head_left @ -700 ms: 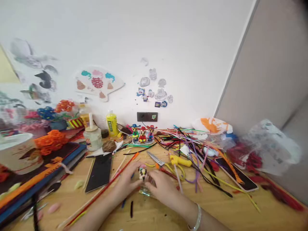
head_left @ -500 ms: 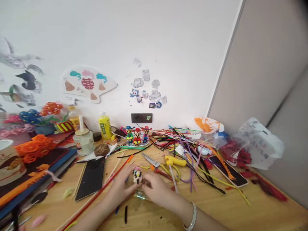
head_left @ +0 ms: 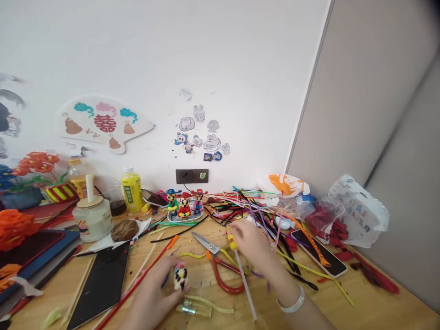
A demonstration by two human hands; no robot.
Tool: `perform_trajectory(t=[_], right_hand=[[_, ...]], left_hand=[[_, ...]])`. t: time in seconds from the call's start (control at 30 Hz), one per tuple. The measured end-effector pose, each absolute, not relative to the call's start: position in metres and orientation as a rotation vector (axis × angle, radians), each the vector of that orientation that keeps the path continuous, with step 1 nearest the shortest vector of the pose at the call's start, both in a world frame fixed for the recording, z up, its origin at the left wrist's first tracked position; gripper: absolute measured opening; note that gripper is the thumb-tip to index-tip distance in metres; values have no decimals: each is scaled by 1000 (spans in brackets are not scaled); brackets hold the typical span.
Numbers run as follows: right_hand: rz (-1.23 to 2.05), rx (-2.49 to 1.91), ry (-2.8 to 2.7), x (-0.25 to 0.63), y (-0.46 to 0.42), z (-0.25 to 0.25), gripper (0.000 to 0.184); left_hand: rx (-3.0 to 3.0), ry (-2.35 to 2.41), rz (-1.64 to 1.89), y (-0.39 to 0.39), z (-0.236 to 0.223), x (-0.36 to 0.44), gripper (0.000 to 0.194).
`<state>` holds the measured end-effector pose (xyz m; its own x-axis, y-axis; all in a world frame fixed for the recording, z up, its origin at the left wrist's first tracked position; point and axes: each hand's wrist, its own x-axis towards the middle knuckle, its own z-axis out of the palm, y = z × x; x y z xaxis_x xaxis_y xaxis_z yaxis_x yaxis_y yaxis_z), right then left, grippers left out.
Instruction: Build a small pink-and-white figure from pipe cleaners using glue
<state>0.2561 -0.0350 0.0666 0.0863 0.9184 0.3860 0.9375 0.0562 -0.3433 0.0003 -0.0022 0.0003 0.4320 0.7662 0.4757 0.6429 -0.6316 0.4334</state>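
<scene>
My left hand [head_left: 153, 293] holds a small figurine [head_left: 181, 277] between thumb and fingers, low over the table. The figurine is whitish with a pink top and black-and-yellow details. My right hand [head_left: 252, 240] is closed round a yellow glue gun [head_left: 231, 239], its body mostly hidden under the palm. A translucent glue stick [head_left: 245, 288] sticks out of the gun towards me. Between the hands lie scissors [head_left: 223, 277] with red handles, their blades pointing away. A clear, shiny little tube [head_left: 194, 309] and a yellow pipe cleaner [head_left: 215, 306] are beside the left hand.
Three colourful figurines [head_left: 184, 205] stand on a small tray at the back. Loose pipe cleaners [head_left: 237, 206] pile up behind the right hand. A phone [head_left: 319, 252] lies on the right, a dark flat panel [head_left: 103, 284] on the left. A jar [head_left: 92, 220] and yellow bottle [head_left: 132, 189] stand back left.
My right hand has left the figurine, reached forward and right, and closed on the glue gun. My left hand keeps the figurine, now lower and further left in view. The camera view has shifted.
</scene>
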Motion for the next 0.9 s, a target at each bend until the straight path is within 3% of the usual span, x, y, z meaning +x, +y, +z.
perform_trajectory(t=[0.17, 0.33, 0.9], right_hand=[[-106, -2354, -1505, 348, -13, 75, 21], [-17, -2569, -1437, 387, -4, 53, 12], [491, -2459, -1448, 397, 19, 52, 20]], left_hand=[[2544, 1256, 938, 9, -4, -2, 27], [2550, 1286, 940, 21, -15, -3, 31], [2653, 1253, 1022, 29, -34, -8, 40]])
